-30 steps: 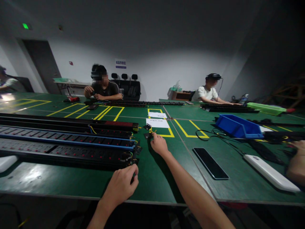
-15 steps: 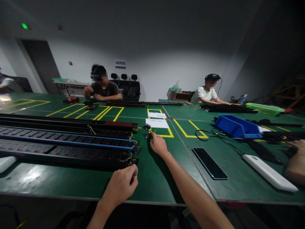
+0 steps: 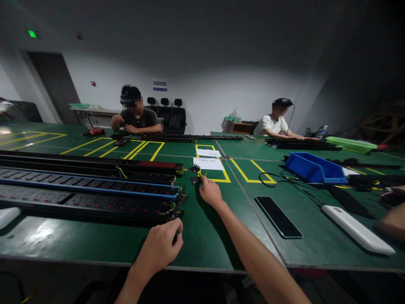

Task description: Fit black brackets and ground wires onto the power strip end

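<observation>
Small black bracket (image 3: 194,180) on worktop (image 3: 202,240) at fingertips of right hand (image 3: 211,192), the nearer one — long socket strip (image 3: 120,203) lies crosswise, wired end just beyond curled left hand (image 3: 163,245) — whether either grips, cannot tell

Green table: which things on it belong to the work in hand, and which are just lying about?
Probably part of the work:
long black strips, with wired ends near the left hand
small black bracket at the right hand

Probably just lying about:
dark-screened phone
white slab-shaped device
</observation>
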Demonstrator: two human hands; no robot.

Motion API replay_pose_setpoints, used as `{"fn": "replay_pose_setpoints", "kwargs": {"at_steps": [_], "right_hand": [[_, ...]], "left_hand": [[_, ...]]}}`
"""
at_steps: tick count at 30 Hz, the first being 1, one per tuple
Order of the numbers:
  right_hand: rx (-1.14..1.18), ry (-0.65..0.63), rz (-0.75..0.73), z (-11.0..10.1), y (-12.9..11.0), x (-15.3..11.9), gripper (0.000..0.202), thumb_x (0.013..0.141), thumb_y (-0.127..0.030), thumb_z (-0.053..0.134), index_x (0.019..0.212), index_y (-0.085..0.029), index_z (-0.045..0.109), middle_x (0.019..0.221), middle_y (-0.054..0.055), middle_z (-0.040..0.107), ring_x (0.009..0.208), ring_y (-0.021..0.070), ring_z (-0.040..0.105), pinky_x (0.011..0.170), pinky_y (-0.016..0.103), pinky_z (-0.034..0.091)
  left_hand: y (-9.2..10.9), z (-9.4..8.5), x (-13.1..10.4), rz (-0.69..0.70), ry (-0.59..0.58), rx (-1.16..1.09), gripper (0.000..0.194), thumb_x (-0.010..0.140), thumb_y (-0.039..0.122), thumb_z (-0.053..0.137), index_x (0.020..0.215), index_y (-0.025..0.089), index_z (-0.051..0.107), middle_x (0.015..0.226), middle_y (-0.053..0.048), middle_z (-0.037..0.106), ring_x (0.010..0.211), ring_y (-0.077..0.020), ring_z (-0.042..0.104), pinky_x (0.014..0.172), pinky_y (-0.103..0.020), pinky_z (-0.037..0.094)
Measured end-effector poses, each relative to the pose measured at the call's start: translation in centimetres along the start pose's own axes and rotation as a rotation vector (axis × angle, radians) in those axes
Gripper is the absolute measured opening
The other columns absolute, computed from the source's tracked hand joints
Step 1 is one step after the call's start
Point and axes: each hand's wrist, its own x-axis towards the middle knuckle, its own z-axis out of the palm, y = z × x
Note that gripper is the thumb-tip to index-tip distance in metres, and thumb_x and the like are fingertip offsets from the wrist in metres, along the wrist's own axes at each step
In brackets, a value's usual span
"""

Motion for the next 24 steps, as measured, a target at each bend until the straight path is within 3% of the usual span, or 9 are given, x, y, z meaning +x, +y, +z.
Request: {"fn": "replay_pose_setpoints", "kwargs": {"at_steps": [24], "right_hand": [[-0.011, -0.013, 0.005, -0.14, -0.11, -0.03, 0.045, 0.093, -0.019, 0.044, 0.137, -0.015, 0.047, 0.124, 0.016, 0.065, 0.121, 0.0262, 0.056, 0.096, 0.033, 0.041]], "left_hand": [[0.03, 0.02, 0.07, -0.001, 0.004, -0.005, 0.011, 0.089, 0.014, 0.045, 0.088, 0.022, 0.052, 0.079, 0.002, 0.063, 0.073, -0.0163, 0.061, 0.067, -0.03, 0.034]]}}
